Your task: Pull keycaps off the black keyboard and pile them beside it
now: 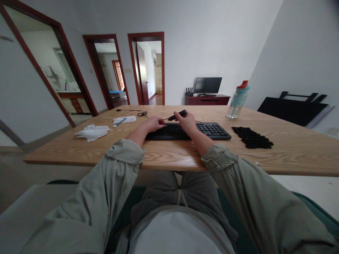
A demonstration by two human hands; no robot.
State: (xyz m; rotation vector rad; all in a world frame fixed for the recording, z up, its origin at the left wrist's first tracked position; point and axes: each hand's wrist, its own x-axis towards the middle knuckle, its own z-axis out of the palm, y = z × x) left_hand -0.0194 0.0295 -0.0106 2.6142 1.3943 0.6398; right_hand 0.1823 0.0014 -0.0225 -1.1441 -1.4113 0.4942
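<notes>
A black keyboard (209, 130) lies on the wooden table (291, 148) in front of me. My right hand (187, 121) is closed round a dark pen-like tool (178, 115), held over the keyboard's back edge and pointing left. My left hand (154, 123) rests curled on the keyboard's left end, its fingertips close to the tool's thin tip. What the left fingers pinch, if anything, is too small to see. A black patch of removed keycaps (252, 137) lies on the table to the right of the keyboard.
White tissues (92, 132) and a white wipe with a blue stick (124, 120) lie at the left. A thin black cable (137, 112) runs behind the keyboard. A teal water bottle (237, 100) stands at the back right. Open doorways lie beyond.
</notes>
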